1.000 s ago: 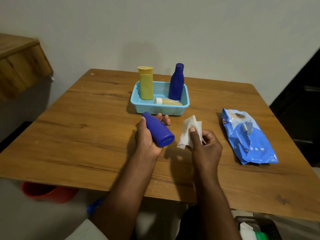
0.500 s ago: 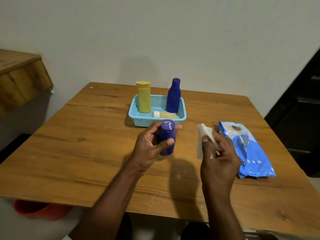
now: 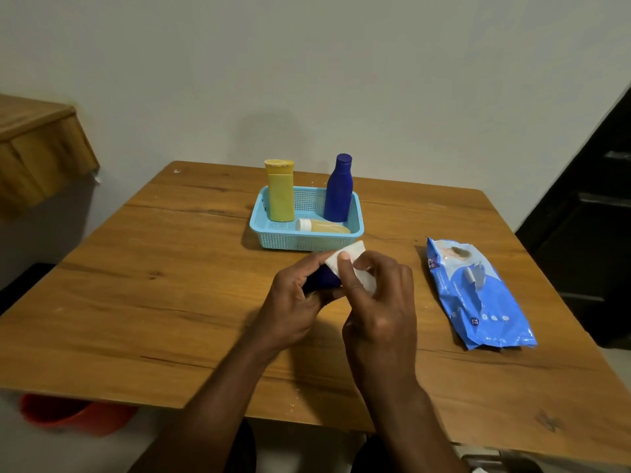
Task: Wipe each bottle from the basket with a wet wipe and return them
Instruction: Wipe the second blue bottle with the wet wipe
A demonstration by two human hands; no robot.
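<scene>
Left hand [image 3: 293, 302] grips small blue bottle [image 3: 321, 279] just in front of basket [image 3: 307, 238]; right hand [image 3: 379, 302] pinches wet wipe [image 3: 355, 264] against it. Wipes pack [image 3: 478, 295] right of basket.

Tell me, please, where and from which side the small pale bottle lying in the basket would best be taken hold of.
Probably from above, fingers pinching the small pale bottle across its body. It lies on its side along the basket's near wall, white cap pointing left, so that wall blocks a frontal reach, while the tall blue bottle stands close behind.
</scene>
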